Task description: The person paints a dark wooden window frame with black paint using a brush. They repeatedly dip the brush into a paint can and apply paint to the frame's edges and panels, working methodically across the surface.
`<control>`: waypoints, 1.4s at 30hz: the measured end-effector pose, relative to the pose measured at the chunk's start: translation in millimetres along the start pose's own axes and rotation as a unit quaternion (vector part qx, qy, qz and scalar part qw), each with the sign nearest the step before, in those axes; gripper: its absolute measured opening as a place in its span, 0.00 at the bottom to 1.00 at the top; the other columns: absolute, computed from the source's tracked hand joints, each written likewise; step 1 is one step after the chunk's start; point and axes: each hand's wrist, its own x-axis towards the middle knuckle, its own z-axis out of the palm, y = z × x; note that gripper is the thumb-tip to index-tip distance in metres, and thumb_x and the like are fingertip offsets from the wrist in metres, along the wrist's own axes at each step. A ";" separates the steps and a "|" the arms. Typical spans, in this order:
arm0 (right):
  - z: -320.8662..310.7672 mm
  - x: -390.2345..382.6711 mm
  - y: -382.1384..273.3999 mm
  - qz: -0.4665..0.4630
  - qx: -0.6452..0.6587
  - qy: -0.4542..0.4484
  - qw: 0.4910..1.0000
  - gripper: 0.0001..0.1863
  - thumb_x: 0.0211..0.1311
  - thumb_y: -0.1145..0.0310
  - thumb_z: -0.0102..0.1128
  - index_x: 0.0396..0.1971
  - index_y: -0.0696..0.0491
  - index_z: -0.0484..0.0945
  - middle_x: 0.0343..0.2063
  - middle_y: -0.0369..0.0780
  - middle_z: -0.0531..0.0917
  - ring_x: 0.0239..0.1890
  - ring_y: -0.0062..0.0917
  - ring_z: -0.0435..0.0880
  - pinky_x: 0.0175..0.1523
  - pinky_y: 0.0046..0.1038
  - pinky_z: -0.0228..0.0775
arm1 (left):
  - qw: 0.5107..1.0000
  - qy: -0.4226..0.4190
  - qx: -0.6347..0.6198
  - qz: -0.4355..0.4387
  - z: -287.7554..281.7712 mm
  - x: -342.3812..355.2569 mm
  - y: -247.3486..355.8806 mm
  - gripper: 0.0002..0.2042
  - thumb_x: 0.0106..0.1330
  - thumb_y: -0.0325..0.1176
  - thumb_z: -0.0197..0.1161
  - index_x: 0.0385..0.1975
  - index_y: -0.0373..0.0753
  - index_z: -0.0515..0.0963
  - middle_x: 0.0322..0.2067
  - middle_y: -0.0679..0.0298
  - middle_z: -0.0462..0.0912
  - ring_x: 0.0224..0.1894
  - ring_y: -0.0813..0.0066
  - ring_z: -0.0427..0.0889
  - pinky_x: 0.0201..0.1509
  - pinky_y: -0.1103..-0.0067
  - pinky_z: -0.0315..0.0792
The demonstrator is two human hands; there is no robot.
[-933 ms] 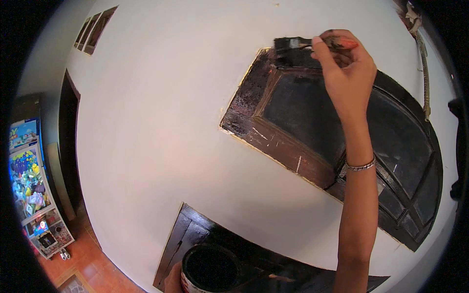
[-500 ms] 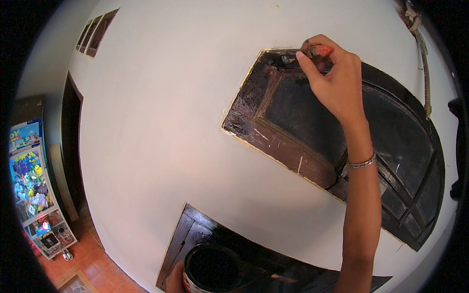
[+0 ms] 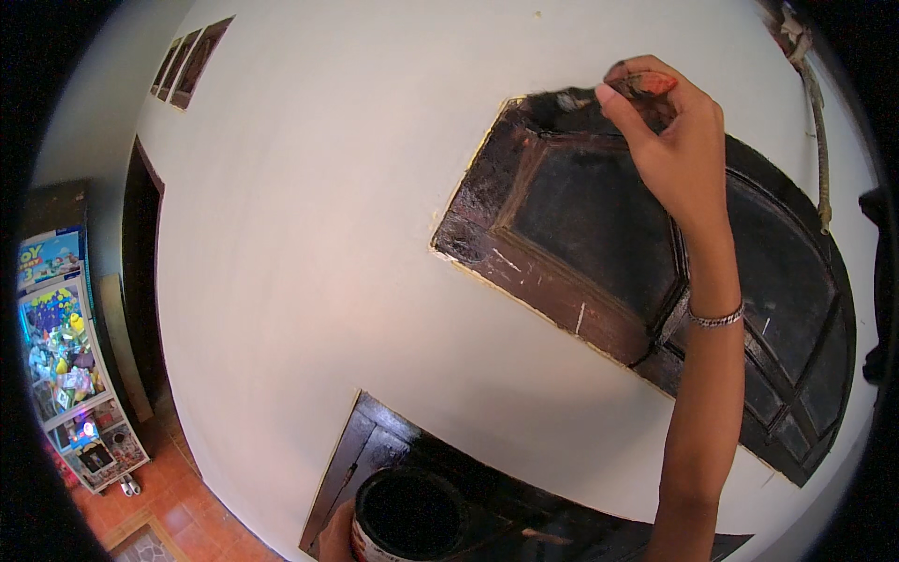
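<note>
My right hand (image 3: 670, 140) pinches a paintbrush (image 3: 644, 86) with a red, paint-smeared handle. The dark bristles touch the top edge of a brown and black wooden window frame (image 3: 468, 197) set in the white wall. Wet black paint shines along parts of that frame, while its lower left rail (image 3: 552, 290) is a duller brown with pale scratches. Low in the view, my left hand (image 3: 337, 536) wraps round the side of a paint can (image 3: 412, 515), whose inside looks black. Most of the left hand's fingers are hidden by the can and the lower edge.
Behind the can is a second dark glossy wooden panel (image 3: 379, 421). A tall arcade-style cabinet with plush toys (image 3: 61, 347) stands at far left on an orange tiled floor (image 3: 187, 510), beside a dark doorway (image 3: 140, 281). A rope-like strand (image 3: 822, 178) hangs at upper right.
My right hand has moved to the right along the top edge of the window frame with the paintbrush. The left hand and the can have hardly moved.
</note>
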 end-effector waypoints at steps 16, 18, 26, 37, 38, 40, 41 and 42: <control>6.5 -3.3 4.9 0.000 -0.118 0.049 0.992 0.07 0.63 0.71 0.72 0.34 0.58 0.84 0.23 0.35 0.84 0.26 0.15 0.84 0.35 0.20 0.75 | 1.000 -0.008 -0.009 -0.006 6.2 -4.3 -0.1 0.55 0.37 0.40 0.91 0.66 0.31 0.63 0.56 0.52 0.76 0.58 0.61 0.78 0.61 0.67 0.75; 11.1 -0.7 2.5 0.005 -0.044 0.112 0.993 0.06 0.63 0.72 0.71 0.35 0.58 0.83 0.22 0.36 0.84 0.26 0.14 0.84 0.34 0.20 0.74 | 1.000 -0.008 -0.022 -0.004 6.7 -3.7 -0.6 0.55 0.38 0.39 0.91 0.67 0.31 0.63 0.56 0.52 0.76 0.58 0.61 0.79 0.60 0.67 0.75; 3.5 4.9 3.4 -0.039 -0.079 -0.022 0.996 0.06 0.63 0.76 0.71 0.38 0.59 0.84 0.29 0.38 0.88 0.32 0.17 0.87 0.42 0.21 0.77 | 0.999 -0.004 -0.040 0.013 6.8 -0.2 -3.1 0.51 0.39 0.39 0.91 0.64 0.32 0.66 0.53 0.53 0.79 0.55 0.62 0.82 0.58 0.68 0.77; -4.0 18.3 14.0 -0.132 -0.096 -0.082 0.983 0.06 0.61 0.78 0.70 0.38 0.59 0.85 0.33 0.40 0.90 0.35 0.24 0.88 0.46 0.24 0.78 | 0.999 -0.008 -0.042 0.011 9.9 3.0 -0.7 0.50 0.38 0.39 0.91 0.63 0.32 0.66 0.52 0.53 0.80 0.54 0.62 0.82 0.57 0.68 0.78; -3.9 19.2 14.2 -0.129 -0.074 -0.059 0.987 0.06 0.61 0.78 0.70 0.38 0.59 0.85 0.32 0.40 0.90 0.34 0.25 0.88 0.45 0.25 0.78 | 0.999 -0.006 -0.038 0.010 9.8 2.8 -0.8 0.50 0.38 0.39 0.91 0.63 0.32 0.66 0.52 0.53 0.80 0.54 0.62 0.82 0.58 0.68 0.77; -0.9 20.5 14.5 -0.136 -0.031 -0.037 0.989 0.06 0.61 0.78 0.70 0.38 0.58 0.85 0.31 0.40 0.90 0.32 0.25 0.87 0.42 0.26 0.76 | 0.999 -0.007 -0.038 0.009 10.1 3.3 -1.0 0.50 0.38 0.39 0.91 0.63 0.32 0.66 0.52 0.53 0.80 0.55 0.62 0.82 0.58 0.68 0.78; 2.3 19.7 14.3 -0.146 -0.010 -0.039 0.988 0.06 0.61 0.78 0.71 0.38 0.58 0.85 0.31 0.40 0.89 0.32 0.25 0.87 0.40 0.26 0.76 | 0.999 -0.012 -0.044 0.008 10.4 3.7 -1.1 0.50 0.39 0.39 0.91 0.63 0.32 0.66 0.53 0.53 0.80 0.55 0.62 0.82 0.58 0.68 0.78; 4.5 20.2 13.7 -0.162 0.019 -0.061 0.985 0.06 0.61 0.77 0.71 0.38 0.58 0.85 0.30 0.40 0.89 0.31 0.25 0.87 0.38 0.26 0.75 | 0.999 -0.015 -0.049 0.008 10.8 4.2 -1.2 0.50 0.39 0.39 0.91 0.63 0.32 0.66 0.53 0.53 0.80 0.55 0.62 0.82 0.58 0.68 0.78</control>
